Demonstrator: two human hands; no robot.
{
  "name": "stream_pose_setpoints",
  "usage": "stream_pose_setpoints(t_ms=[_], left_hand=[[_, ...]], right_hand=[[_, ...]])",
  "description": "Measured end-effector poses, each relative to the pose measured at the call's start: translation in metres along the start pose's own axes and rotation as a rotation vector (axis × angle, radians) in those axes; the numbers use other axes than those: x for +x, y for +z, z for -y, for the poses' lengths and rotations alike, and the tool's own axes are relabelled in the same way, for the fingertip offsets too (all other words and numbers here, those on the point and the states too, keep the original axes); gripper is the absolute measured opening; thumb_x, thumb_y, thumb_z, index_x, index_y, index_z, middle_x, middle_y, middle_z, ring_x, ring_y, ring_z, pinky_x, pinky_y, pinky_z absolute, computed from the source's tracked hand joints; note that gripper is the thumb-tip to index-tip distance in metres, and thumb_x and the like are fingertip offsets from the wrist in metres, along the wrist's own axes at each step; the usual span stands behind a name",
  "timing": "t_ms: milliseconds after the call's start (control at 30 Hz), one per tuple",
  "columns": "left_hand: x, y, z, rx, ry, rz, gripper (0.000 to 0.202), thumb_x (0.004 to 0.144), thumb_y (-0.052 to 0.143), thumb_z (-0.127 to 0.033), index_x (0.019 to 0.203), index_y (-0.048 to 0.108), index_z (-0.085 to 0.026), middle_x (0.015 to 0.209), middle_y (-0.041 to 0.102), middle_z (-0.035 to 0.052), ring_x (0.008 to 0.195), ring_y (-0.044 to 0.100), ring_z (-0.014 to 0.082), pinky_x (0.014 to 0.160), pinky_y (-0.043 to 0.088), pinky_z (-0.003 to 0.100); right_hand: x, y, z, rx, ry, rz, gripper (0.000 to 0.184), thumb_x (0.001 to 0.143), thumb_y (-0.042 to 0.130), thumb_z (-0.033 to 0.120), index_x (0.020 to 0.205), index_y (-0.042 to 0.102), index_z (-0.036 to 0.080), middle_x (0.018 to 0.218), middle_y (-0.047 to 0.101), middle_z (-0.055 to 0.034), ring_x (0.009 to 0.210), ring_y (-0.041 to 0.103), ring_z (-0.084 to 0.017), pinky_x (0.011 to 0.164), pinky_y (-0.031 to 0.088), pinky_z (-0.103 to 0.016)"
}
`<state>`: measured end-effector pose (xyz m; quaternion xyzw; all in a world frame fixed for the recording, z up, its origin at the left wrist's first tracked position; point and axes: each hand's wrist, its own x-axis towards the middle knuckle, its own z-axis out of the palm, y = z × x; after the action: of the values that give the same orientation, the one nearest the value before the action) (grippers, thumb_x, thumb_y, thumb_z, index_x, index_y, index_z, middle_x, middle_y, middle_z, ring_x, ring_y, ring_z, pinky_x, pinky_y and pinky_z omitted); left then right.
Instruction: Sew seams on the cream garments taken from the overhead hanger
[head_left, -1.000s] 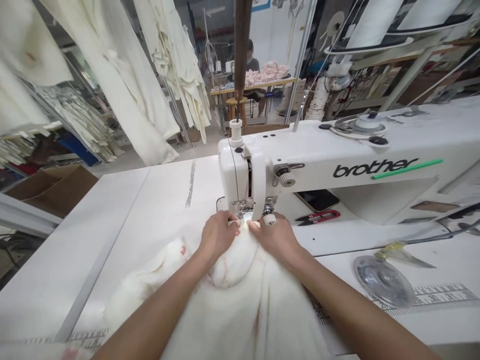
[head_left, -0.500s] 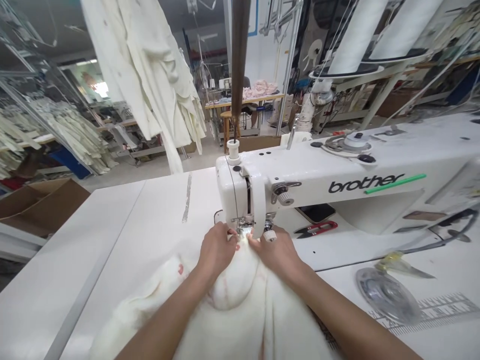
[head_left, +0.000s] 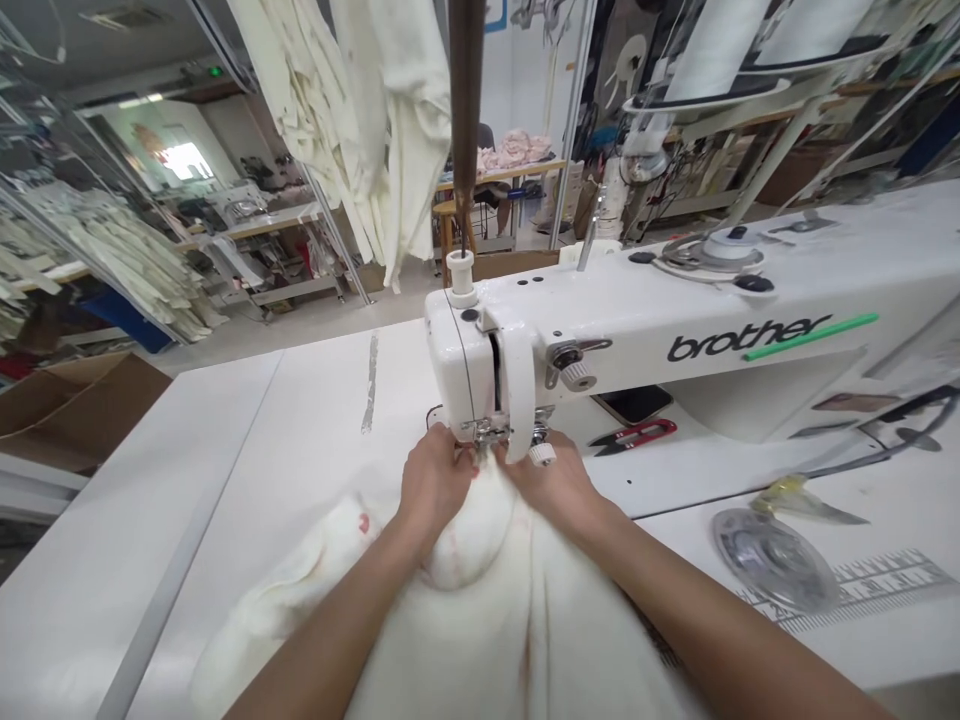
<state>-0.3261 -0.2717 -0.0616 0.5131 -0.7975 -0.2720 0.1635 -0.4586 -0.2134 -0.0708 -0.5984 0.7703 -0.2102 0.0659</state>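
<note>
A white fleecy fabric piece (head_left: 480,600) lies bunched on the sewing table (head_left: 247,460) in front of me. My left hand (head_left: 433,482) pinches the fabric's front edge just left of the presser foot (head_left: 486,436) of the white Brother sewing machine (head_left: 675,340). My right hand (head_left: 559,488) presses and grips the same edge on the right side of the foot. Both hands have their fingers curled onto the cloth, almost touching each other under the needle.
Red thread snips (head_left: 637,436) lie under the machine arm. A clear round lid (head_left: 776,560) and yellow-handled scissors (head_left: 806,500) lie at the right. Cream garments (head_left: 375,110) hang behind; a cardboard box (head_left: 75,400) sits at left. A person sits at a far table (head_left: 502,175).
The view has shifted a little and the hands have pushed the fabric edge slightly further in under the presser foot. Their grip is unchanged.
</note>
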Motion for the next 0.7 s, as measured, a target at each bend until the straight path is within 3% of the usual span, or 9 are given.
stream_pose_setpoints(t_ms=[233,433,700], left_hand=[[0.003,0.002,0.001,-0.003,0.023,-0.038,0.015,0.078,0.047,-0.021,0.086,0.059,-0.017,0.084,0.064,0.0057,0.084,0.059,0.0197,0.069,0.041,0.026],[0.005,0.003,0.004,-0.023,0.030,-0.037,0.014,0.075,0.048,-0.022,0.082,0.060,-0.019,0.085,0.064,0.0044,0.082,0.059,0.0199,0.067,0.041,0.026],[0.003,0.004,0.009,-0.054,0.058,-0.043,0.017,0.075,0.044,-0.022,0.083,0.059,-0.020,0.086,0.064,0.0031,0.083,0.058,0.0206,0.069,0.040,0.029]], right_hand=[[0.002,0.006,0.001,-0.065,-0.010,-0.015,0.020,0.084,0.046,0.022,0.073,0.062,0.016,0.075,0.064,-0.0062,0.067,0.055,-0.019,0.054,0.027,-0.026],[-0.002,0.003,-0.004,0.005,-0.033,-0.014,0.022,0.085,0.047,0.026,0.069,0.058,0.016,0.068,0.062,-0.0049,0.061,0.054,-0.017,0.051,0.028,-0.024],[-0.009,-0.005,-0.022,0.116,-0.129,-0.014,0.033,0.094,0.025,0.030,0.082,0.053,0.017,0.071,0.059,-0.0043,0.065,0.054,-0.018,0.057,0.035,-0.024]])
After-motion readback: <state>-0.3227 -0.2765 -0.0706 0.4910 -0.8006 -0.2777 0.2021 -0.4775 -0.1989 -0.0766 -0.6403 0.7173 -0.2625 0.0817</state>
